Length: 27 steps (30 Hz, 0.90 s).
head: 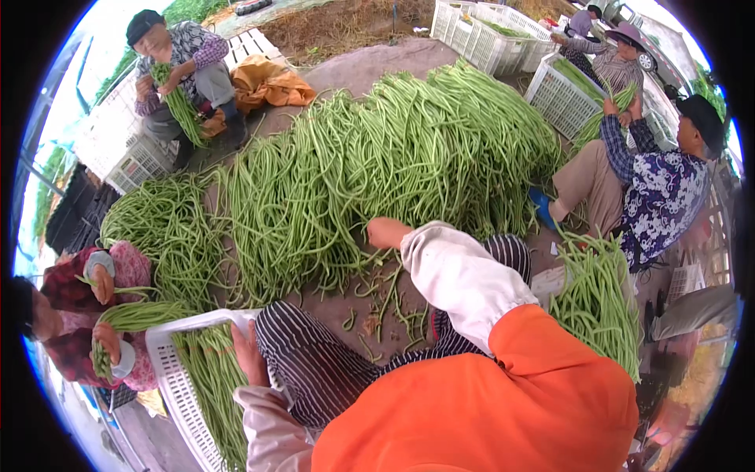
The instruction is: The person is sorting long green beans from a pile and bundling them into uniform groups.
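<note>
A large heap of green yardlong beans point(377, 159) lies on the ground before me. My right hand point(387, 233), in a pale sleeve, reaches to the near edge of the heap; its fingers look curled, but whether they hold a bean cannot be seen. My left hand point(250, 355) rests at the inner rim of a white plastic crate point(168, 377) beside my left knee, next to the long beans point(215, 395) laid lengthwise in it. Whether its fingers grip the rim is unclear. Loose beans and scraps point(383, 318) lie on the ground between my legs.
Several people sit around the heap, some holding bean bunches: one at left point(88, 318), one at upper left point(183, 76), one at right point(660, 183). More beans point(596, 295) lie close on my right. White crates point(563, 97) stand behind, and an orange sack point(268, 85) lies at upper left.
</note>
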Each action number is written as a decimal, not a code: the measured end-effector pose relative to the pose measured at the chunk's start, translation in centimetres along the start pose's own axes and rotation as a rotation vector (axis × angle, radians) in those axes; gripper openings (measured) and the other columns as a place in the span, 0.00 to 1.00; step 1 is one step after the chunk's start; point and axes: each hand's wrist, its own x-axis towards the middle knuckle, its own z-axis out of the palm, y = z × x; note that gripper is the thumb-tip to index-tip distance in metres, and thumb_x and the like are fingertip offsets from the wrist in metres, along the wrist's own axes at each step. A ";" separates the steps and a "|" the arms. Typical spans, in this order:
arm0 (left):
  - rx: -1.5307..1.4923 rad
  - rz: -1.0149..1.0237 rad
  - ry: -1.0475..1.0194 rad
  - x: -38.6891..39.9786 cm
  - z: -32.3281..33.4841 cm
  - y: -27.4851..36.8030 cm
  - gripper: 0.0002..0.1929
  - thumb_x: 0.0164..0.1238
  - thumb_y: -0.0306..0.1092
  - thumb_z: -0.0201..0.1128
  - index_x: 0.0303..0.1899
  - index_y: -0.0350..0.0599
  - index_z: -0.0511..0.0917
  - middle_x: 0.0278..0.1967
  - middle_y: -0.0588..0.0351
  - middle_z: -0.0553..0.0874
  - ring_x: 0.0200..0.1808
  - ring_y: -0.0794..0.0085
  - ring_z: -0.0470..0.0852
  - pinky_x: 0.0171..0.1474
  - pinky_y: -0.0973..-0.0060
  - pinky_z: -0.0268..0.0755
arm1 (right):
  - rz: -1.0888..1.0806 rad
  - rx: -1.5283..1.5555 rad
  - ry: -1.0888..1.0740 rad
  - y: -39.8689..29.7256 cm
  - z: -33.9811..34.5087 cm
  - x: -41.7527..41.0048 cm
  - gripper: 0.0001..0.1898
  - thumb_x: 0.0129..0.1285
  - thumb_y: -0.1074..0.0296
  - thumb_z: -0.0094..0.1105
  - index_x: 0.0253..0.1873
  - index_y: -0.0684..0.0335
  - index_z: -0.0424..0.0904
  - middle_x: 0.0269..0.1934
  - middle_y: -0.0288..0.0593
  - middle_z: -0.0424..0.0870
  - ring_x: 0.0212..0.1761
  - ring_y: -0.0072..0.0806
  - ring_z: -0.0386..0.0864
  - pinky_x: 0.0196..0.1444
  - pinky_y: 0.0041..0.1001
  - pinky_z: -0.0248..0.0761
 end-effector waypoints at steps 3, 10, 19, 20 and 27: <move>0.379 0.125 0.126 -0.4 0.1 -1.3 0.28 0.67 0.44 0.60 0.63 0.40 0.65 0.50 0.40 0.82 0.52 0.48 0.81 0.55 0.58 0.70 | 0.004 -0.030 0.131 1.7 -6.0 3.7 0.10 0.55 0.68 0.56 0.36 0.67 0.84 0.36 0.58 0.84 0.39 0.52 0.83 0.43 0.44 0.74; 0.377 0.102 -0.010 0.1 0.2 4.4 0.24 0.62 0.33 0.63 0.59 0.39 0.70 0.43 0.36 0.84 0.47 0.40 0.82 0.49 0.54 0.73 | 0.113 -0.125 0.265 13.1 -13.8 12.9 0.12 0.57 0.67 0.57 0.38 0.69 0.85 0.40 0.59 0.84 0.43 0.51 0.83 0.46 0.41 0.76; 0.477 -0.128 0.048 -0.1 0.3 4.7 0.24 0.62 0.38 0.64 0.58 0.42 0.73 0.42 0.38 0.85 0.45 0.41 0.82 0.47 0.53 0.72 | 0.142 0.105 0.369 11.1 -10.2 20.3 0.12 0.57 0.63 0.58 0.40 0.63 0.84 0.40 0.53 0.85 0.44 0.49 0.82 0.49 0.41 0.74; 0.476 -0.069 0.047 0.1 0.5 4.1 0.23 0.62 0.38 0.64 0.58 0.41 0.73 0.41 0.37 0.84 0.45 0.40 0.82 0.46 0.52 0.72 | 0.157 0.089 0.354 12.0 -11.7 20.9 0.12 0.58 0.63 0.57 0.42 0.63 0.83 0.42 0.53 0.85 0.45 0.50 0.81 0.49 0.42 0.73; 0.508 -0.057 0.078 0.3 0.5 2.4 0.23 0.61 0.36 0.64 0.56 0.33 0.74 0.42 0.34 0.84 0.45 0.40 0.82 0.49 0.54 0.73 | 0.107 -0.200 0.889 18.7 -20.6 24.0 0.10 0.56 0.70 0.55 0.41 0.67 0.79 0.40 0.56 0.82 0.44 0.51 0.81 0.48 0.43 0.75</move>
